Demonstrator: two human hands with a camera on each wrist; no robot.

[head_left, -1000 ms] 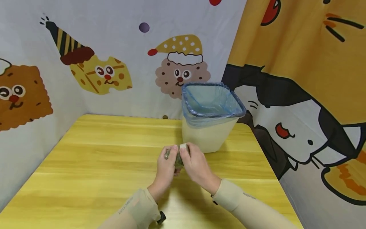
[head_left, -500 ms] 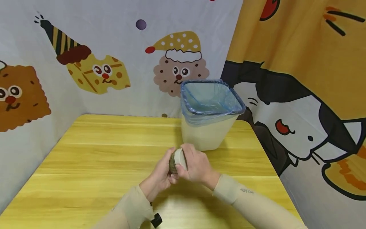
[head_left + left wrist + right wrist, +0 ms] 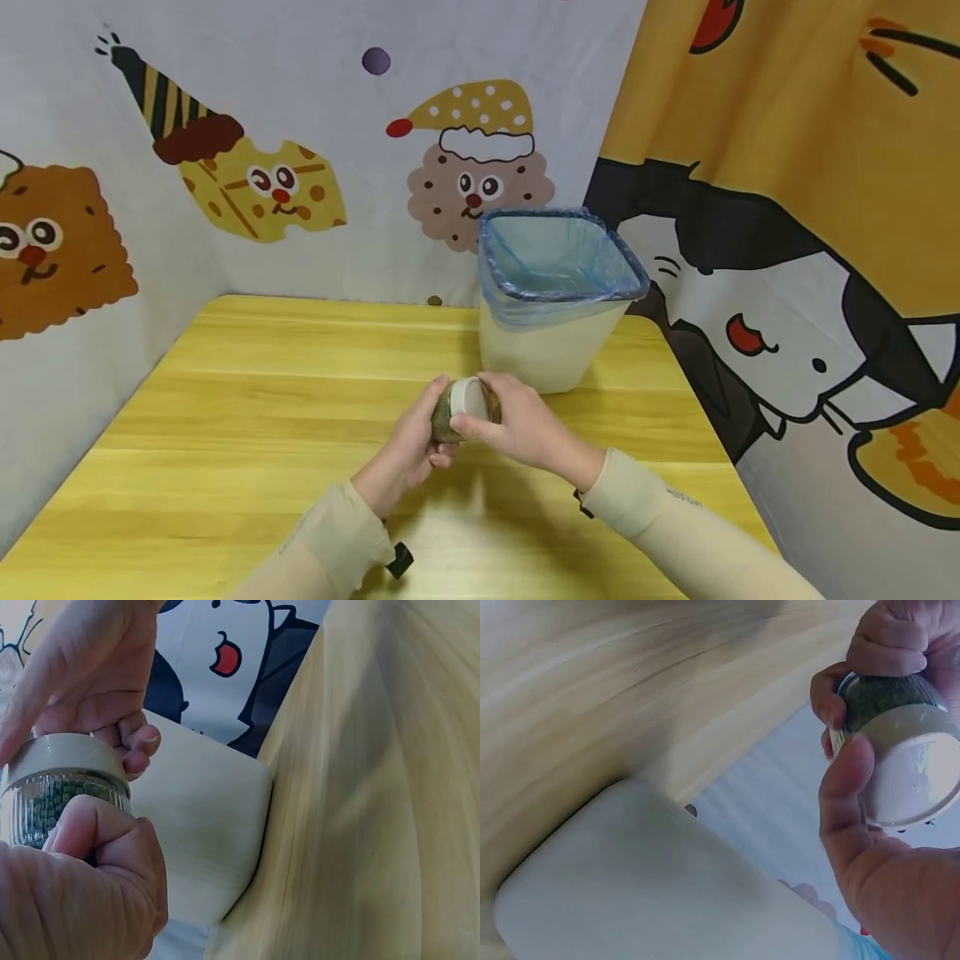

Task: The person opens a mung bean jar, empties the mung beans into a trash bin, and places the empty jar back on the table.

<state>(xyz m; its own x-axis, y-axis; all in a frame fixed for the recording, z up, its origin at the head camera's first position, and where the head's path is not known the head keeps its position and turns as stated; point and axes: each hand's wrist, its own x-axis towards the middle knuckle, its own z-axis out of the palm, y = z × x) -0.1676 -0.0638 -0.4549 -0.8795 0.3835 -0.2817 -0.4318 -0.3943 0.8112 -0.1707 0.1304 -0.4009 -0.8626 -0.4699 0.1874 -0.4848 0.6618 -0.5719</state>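
Just in front of the bin, a small ribbed clear jar [image 3: 442, 419] is held tilted over the table, its cream lid [image 3: 469, 398] turned toward the right. My left hand [image 3: 405, 450] grips the jar's body, fingers curled around it. My right hand [image 3: 528, 427] holds the lid by its rim, thumb on the near side and fingers at the far side. Dark green bits fill the jar in the left wrist view, where the lid [image 3: 67, 754] sits on its mouth. The lid's flat top [image 3: 919, 780] shows in the right wrist view.
A cream bin [image 3: 532, 358] with a blue plastic liner [image 3: 558, 292] over its rim stands at the table's back right, close beyond my hands. The wood-grain table [image 3: 247, 400] meets a cartoon-printed cloth [image 3: 300, 75] behind and a printed curtain [image 3: 780, 250] at right.
A second ago both hands covered most of the jar; the lid then came into view facing right. In the last half second the right hand's hold has opened up, showing more of the lid.
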